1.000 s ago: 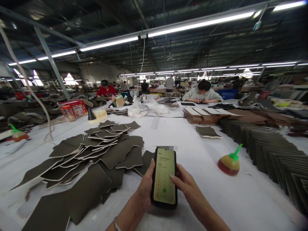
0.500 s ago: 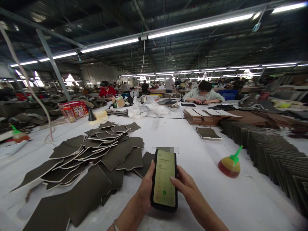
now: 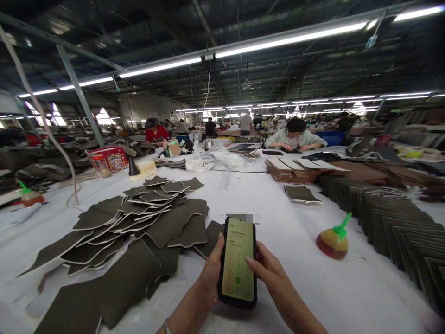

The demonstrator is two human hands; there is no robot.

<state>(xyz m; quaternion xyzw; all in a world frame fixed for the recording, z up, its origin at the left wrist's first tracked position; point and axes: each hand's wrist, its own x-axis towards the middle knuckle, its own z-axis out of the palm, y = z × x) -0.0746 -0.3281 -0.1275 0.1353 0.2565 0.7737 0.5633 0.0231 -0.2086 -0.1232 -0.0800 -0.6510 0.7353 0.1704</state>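
While the left grip (image 3: pixel 210 276) and right grip (image 3: pixel 273 269) clasp the phone (image 3: pixel 238 264), a bottle (image 3: pixel 333 242) sits at its three o'clock, dark pieces (image 3: pixel 132 271) at nine.

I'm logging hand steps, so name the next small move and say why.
Perhaps tap the phone with the right hand: its thumb lies over the lit dial pad, while the left hand grips the phone's edge.
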